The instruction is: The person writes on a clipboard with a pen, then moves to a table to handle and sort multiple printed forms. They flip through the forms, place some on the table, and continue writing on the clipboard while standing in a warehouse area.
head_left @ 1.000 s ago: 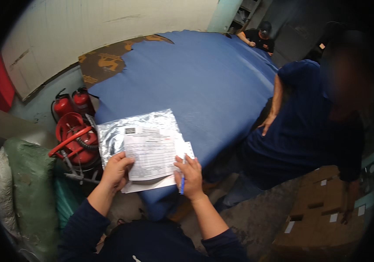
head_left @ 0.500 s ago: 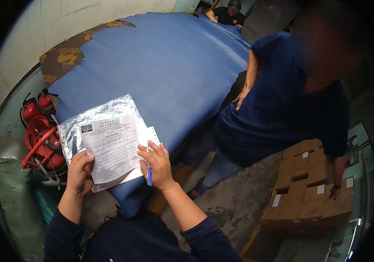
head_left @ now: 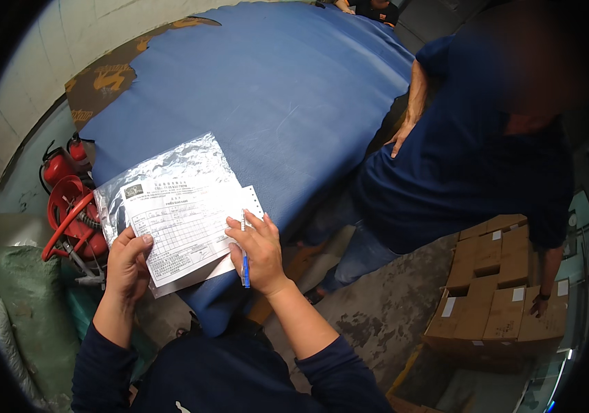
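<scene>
My left hand (head_left: 128, 265) grips the lower left edge of a printed paper form (head_left: 177, 237), thumb on top and the other fingers largely hidden underneath. The form has a table grid and some handwriting. Behind it lies a shiny clear plastic sleeve (head_left: 188, 155), and a white sheet with punched holes (head_left: 252, 199) sticks out at the right. A blue-and-white pen (head_left: 245, 272) is held in my right hand (head_left: 261, 251), whose fingers also rest on the right side of the papers. All of this is over the near end of a large blue leather hide (head_left: 239, 89).
At right stands a person in a dark blue shirt (head_left: 466, 158), one hand by stacked cardboard boxes (head_left: 480, 275). Another person (head_left: 377, 10) is at the hide's far end. Red fire extinguishers (head_left: 57, 165), a red hose (head_left: 71, 220) and a green wrapped bundle (head_left: 33, 296) sit at left.
The view has shifted slightly, so the far person is now mostly cut off. The form lies flatter and looks brighter, its handwriting clearer. Both hands keep their hold.
</scene>
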Demonstrator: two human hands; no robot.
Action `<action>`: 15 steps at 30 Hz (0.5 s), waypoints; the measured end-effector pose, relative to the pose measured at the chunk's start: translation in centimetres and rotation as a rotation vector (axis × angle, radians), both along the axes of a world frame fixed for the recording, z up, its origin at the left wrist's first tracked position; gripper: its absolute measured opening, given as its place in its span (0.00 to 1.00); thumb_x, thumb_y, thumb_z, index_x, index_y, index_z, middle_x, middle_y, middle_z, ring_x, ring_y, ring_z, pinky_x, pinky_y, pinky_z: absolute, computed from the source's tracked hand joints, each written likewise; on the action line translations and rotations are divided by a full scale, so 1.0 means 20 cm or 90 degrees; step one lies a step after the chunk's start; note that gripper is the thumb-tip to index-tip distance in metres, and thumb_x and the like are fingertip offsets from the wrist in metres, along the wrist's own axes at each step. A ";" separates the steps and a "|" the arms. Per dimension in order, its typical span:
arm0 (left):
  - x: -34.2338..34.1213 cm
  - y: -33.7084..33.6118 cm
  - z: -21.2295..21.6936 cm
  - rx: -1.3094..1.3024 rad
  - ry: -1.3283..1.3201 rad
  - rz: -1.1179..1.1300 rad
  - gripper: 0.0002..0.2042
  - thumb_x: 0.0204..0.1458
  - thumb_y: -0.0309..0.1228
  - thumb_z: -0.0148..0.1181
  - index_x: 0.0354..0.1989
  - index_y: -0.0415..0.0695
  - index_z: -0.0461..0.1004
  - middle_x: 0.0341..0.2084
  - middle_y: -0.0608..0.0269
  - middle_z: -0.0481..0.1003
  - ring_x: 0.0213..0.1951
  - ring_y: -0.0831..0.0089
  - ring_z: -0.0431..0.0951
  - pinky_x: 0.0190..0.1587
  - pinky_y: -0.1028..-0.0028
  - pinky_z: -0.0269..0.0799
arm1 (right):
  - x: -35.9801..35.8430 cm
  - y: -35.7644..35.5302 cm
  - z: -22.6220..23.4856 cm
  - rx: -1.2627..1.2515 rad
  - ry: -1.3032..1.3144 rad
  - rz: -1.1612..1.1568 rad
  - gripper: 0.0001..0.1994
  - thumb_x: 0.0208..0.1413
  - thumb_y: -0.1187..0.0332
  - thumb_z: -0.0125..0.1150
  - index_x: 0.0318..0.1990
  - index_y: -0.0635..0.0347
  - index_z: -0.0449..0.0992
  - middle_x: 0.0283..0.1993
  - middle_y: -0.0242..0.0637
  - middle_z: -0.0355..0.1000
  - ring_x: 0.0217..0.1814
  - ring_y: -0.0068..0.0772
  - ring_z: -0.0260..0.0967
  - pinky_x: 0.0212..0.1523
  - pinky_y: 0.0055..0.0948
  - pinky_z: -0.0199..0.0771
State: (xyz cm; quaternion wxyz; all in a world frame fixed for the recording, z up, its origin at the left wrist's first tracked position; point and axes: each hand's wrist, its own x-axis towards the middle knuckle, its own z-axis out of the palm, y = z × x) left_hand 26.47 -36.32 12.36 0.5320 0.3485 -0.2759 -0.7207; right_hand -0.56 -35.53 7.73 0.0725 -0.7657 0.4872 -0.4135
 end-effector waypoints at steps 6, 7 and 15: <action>0.00 0.01 -0.02 0.010 -0.006 0.023 0.19 0.52 0.24 0.58 0.53 0.32 0.72 0.47 0.50 0.78 0.48 0.64 0.80 0.54 0.66 0.75 | 0.00 0.00 0.00 0.002 0.002 0.003 0.17 0.48 0.72 0.66 0.48 0.51 0.77 0.55 0.34 0.78 0.67 0.48 0.65 0.70 0.56 0.51; 0.00 0.01 -0.03 0.014 -0.026 0.024 0.20 0.52 0.25 0.58 0.54 0.32 0.70 0.48 0.50 0.78 0.48 0.63 0.80 0.55 0.65 0.75 | 0.00 0.00 0.00 0.001 0.004 0.003 0.17 0.48 0.72 0.66 0.48 0.51 0.77 0.55 0.34 0.78 0.67 0.48 0.65 0.70 0.56 0.51; 0.01 0.02 -0.05 -0.004 -0.048 0.009 0.22 0.52 0.28 0.56 0.56 0.32 0.68 0.49 0.49 0.77 0.49 0.62 0.79 0.56 0.63 0.75 | 0.00 0.00 0.01 -0.003 0.000 0.003 0.17 0.48 0.73 0.65 0.48 0.51 0.77 0.54 0.34 0.78 0.67 0.48 0.66 0.70 0.56 0.51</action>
